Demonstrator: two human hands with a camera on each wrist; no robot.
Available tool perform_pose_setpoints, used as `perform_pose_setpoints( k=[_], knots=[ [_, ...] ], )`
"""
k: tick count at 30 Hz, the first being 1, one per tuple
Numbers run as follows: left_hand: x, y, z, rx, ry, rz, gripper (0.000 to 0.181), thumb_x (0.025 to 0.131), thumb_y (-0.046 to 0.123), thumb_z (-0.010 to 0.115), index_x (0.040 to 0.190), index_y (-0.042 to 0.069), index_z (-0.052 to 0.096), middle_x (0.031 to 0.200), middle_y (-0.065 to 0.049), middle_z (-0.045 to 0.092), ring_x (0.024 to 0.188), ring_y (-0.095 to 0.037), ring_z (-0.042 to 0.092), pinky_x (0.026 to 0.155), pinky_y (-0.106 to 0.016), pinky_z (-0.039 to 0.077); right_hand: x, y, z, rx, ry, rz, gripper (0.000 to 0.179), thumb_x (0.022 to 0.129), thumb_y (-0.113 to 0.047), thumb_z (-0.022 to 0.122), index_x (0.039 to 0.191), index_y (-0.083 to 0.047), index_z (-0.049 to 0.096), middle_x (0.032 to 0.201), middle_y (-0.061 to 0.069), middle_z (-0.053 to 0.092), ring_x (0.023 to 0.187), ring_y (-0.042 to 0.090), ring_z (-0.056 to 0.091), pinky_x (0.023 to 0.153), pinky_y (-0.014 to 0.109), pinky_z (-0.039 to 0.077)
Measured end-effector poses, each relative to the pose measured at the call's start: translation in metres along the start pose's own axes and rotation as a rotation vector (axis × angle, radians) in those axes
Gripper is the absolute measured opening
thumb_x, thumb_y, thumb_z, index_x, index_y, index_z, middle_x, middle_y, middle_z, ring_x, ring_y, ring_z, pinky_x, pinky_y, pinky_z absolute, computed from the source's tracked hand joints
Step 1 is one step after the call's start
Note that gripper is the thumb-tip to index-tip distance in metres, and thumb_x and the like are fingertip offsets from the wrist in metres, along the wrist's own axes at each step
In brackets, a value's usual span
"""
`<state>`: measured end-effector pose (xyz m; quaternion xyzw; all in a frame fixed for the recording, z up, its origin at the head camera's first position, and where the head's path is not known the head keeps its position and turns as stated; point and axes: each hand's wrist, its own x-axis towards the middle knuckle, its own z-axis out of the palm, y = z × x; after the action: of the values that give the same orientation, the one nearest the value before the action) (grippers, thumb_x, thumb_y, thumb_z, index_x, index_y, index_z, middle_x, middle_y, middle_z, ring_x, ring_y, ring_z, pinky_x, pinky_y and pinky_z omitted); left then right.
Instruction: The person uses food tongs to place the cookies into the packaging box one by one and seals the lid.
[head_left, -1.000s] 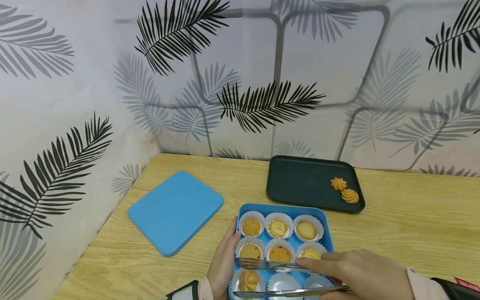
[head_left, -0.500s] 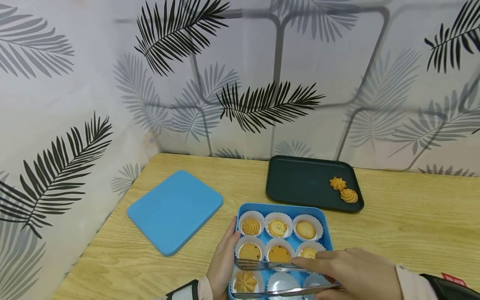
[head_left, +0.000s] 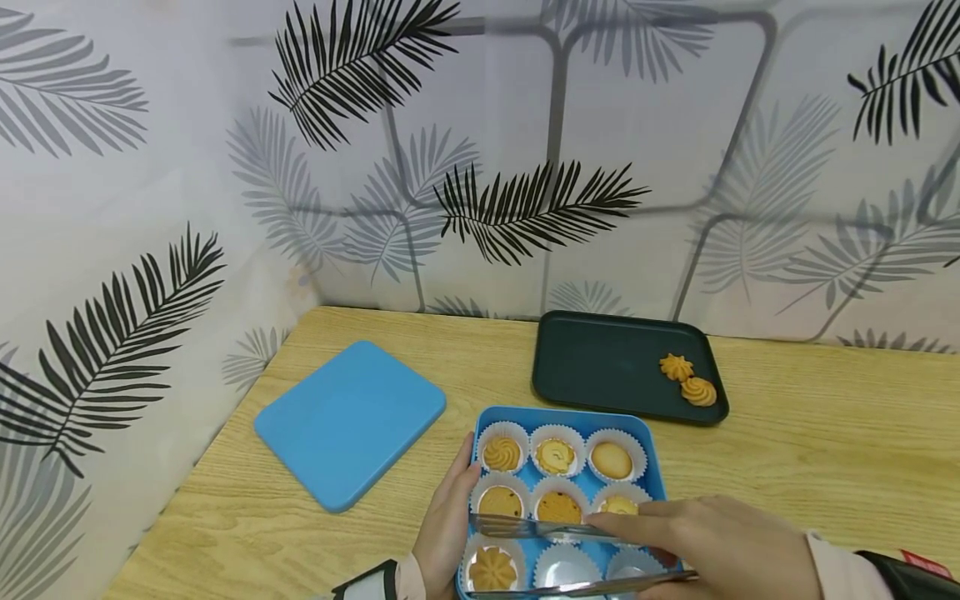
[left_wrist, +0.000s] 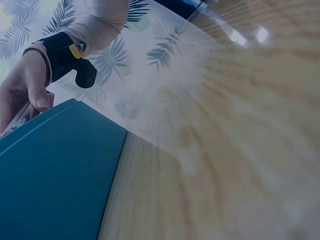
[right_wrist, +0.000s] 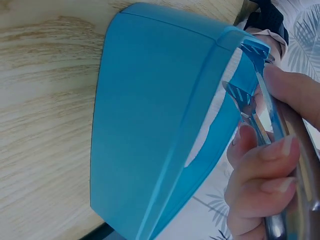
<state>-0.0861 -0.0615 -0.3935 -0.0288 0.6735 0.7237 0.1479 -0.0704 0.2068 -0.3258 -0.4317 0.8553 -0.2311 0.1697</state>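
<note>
Head: right hand (head_left: 720, 546) grips metal tongs (head_left: 570, 532), arms parted either side of ridged cookie (head_left: 492, 569). Left hand (head_left: 446, 527), fingers straight, against blue box (head_left: 562, 415), well off worktop (head_left: 825, 433)'s back edge. Left wrist: box wall. Right wrist: thumb, curled fingers on tongs.

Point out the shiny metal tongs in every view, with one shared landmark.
Head: shiny metal tongs, bottom, right of centre.
Left wrist: tongs, left edge, partly hidden by the right hand.
Right wrist: tongs at the right, in that hand.
Landmark in all three: open blue rectangular box.
</note>
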Motion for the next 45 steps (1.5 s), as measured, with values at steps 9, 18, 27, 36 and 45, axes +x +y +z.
perform_pose_setpoints(
  k=[9, 18, 27, 36, 45],
  knots=[
    [0.0, 0.003, -0.001, -0.003, -0.003, -0.008, 0.058, 0.106, 0.032, 0.027, 0.157, 0.01, 0.01, 0.163, -0.014, 0.006, 0.148, -0.038, -0.002, 0.115, -0.063, 0.001, -0.017, -0.003, -0.021, 0.04, 0.009, 0.138, 0.063, 0.091, -0.043, 0.063, 0.146, -0.017, 0.046, 0.079, -0.022, 0.05, 0.062, -0.006, 0.043, 0.048, 0.017, 0.04],
    [0.0, 0.005, 0.0, -0.003, -0.002, -0.022, 0.057, 0.106, 0.031, 0.026, 0.157, 0.012, 0.01, 0.163, -0.014, 0.007, 0.148, -0.038, 0.001, 0.115, -0.063, 0.005, -0.034, 0.013, -0.051, 0.017, 0.146, 0.285, 0.065, 0.09, -0.044, 0.063, 0.146, -0.015, 0.046, 0.067, -0.013, 0.041, 0.053, -0.001, 0.035, 0.045, 0.022, 0.035],
    [0.001, 0.005, 0.0, -0.023, -0.021, -0.049, 0.058, 0.106, 0.035, 0.025, 0.157, 0.013, 0.007, 0.163, -0.014, 0.007, 0.148, -0.039, 0.004, 0.114, -0.063, 0.01, -0.045, 0.034, -0.072, -0.087, 0.253, 0.391, 0.063, 0.091, -0.029, 0.067, 0.143, -0.001, 0.045, 0.063, -0.008, 0.034, 0.05, 0.001, 0.028, 0.045, 0.024, 0.03],
    [0.001, 0.003, 0.0, -0.025, -0.018, -0.041, 0.058, 0.106, 0.033, 0.025, 0.157, 0.013, 0.008, 0.163, -0.013, 0.008, 0.148, -0.038, 0.004, 0.114, -0.062, 0.01, -0.054, 0.065, -0.084, -0.172, 0.304, 0.522, 0.07, 0.091, -0.035, 0.066, 0.144, 0.003, 0.041, 0.092, 0.011, 0.064, 0.04, 0.006, 0.032, 0.044, 0.024, 0.034],
    [0.001, -0.004, 0.001, -0.025, -0.015, -0.013, 0.058, 0.106, 0.033, 0.025, 0.157, 0.012, 0.008, 0.163, -0.014, 0.008, 0.147, -0.038, 0.005, 0.115, -0.062, 0.011, -0.064, 0.097, -0.088, -0.166, 0.277, 0.625, 0.076, 0.094, -0.042, 0.06, 0.147, 0.007, 0.033, 0.082, 0.012, 0.065, 0.038, 0.013, 0.04, 0.042, 0.027, 0.04]
  ],
)
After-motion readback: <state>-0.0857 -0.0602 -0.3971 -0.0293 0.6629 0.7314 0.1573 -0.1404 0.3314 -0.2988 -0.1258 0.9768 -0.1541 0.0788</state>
